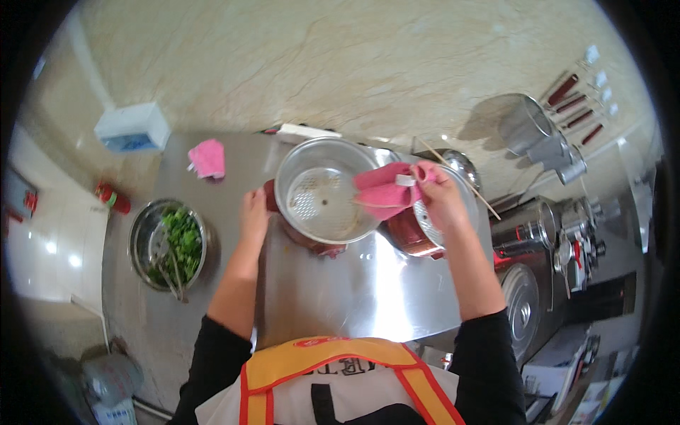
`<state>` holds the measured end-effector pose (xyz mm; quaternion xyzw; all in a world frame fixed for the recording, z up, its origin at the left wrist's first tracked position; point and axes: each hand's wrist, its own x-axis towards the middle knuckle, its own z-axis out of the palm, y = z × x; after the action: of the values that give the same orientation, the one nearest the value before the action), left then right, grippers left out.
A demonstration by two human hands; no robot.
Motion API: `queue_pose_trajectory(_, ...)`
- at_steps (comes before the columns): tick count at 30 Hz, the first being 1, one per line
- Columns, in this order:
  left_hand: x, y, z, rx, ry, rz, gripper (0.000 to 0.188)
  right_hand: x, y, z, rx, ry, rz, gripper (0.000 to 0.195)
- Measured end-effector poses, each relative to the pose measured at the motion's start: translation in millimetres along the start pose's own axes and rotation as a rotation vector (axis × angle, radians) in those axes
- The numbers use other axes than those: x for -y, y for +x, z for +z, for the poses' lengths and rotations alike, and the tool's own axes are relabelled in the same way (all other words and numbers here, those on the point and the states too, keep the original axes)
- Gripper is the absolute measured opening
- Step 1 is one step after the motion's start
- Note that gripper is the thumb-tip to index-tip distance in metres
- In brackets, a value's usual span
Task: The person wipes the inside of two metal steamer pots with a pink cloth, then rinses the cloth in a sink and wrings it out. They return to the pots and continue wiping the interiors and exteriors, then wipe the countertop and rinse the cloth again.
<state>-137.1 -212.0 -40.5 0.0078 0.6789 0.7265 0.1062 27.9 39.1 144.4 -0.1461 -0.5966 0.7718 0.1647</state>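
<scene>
My left hand (255, 212) grips the dark red side handle of a metal pot (329, 151) with a perforated bottom. The pot stands over a dark red base on the steel worktop. In my right hand (438, 194) is a folded pink cloth (385, 188) with a white tag, held above the pot's right rim. Behind that hand stands a second dark red pot (411, 234) with a perforated insert, partly hidden by the cloth and my forearm.
Leafy greens (183, 239) and tongs lie in a steel bowl (139, 265) at left. Another pink cloth (208, 158) lies behind it. A wooden stick (457, 178) slants beside the right pot. Strainers (523, 125) hang on the wall; a stockpot (542, 223) stands at right.
</scene>
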Motion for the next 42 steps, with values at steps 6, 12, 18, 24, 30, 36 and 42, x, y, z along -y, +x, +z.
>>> queue_pose_trajectory(6, -14, -49, -24, -0.058, 0.016, 0.131, 0.015, -19, -42, 14, 0.051, 0.534, 0.076, 0.023)
queue_pose_trajectory(12, -24, -99, -36, 0.127, -0.037, 0.084, 0.014, -17, -96, 6, -0.047, 0.398, -0.024, 0.033)
queue_pose_trajectory(18, -22, -152, -30, 0.851, -0.066, -0.410, 0.035, -63, -159, 4, -0.061, 0.152, 0.082, 0.028)
queue_pose_trajectory(24, -9, -212, -1, 1.119, -0.170, -0.151, 0.068, -91, -194, 54, -0.173, -0.020, 0.370, 0.032)
queue_pose_trajectory(30, -14, -227, -4, 1.047, 0.251, -0.009, 0.044, -116, -221, 52, -0.129, 0.057, 0.501, 0.044)
queue_pose_trajectory(36, -18, -203, -15, 0.977, 0.550, 0.353, 0.024, -85, -234, 29, -0.202, -0.175, 0.437, 0.030)
queue_pose_trajectory(42, -38, -194, 29, 0.790, 0.400, 0.195, 0.025, -80, -206, 10, -0.435, -1.254, -0.062, 0.030)
